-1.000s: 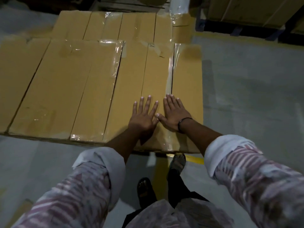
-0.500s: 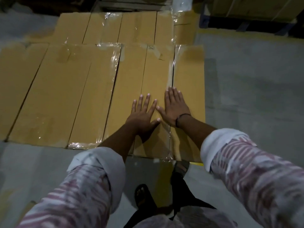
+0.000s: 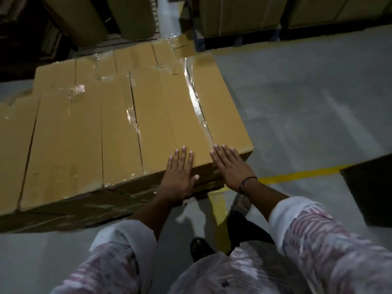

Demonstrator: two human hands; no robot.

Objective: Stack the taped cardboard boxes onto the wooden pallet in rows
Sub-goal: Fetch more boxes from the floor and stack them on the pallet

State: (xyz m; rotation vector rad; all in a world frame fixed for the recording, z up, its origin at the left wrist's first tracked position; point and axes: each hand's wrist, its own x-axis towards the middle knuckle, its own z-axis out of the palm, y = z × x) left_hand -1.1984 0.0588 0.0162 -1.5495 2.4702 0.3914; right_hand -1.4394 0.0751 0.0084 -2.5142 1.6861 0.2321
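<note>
Head view, somewhat blurred. Cut off at the left edge: row of taped cardboard boxes (image 3: 118, 132); lost in shadow beneath, whatever bears them. Tan, long, side by side, glossy clear tape along the seams; above grey floor (image 3: 307, 102), near a yellow line (image 3: 297, 174). Left hand (image 3: 179, 177) and right hand (image 3: 231, 166) flat, fingers straight, pressing the rightmost box tops at the near edge, gripping nothing.

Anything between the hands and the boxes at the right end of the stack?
Nothing visible. The left hand lies flat on the second box from the right. The right hand lies flat on the end box. Both are at the near edge.
</note>
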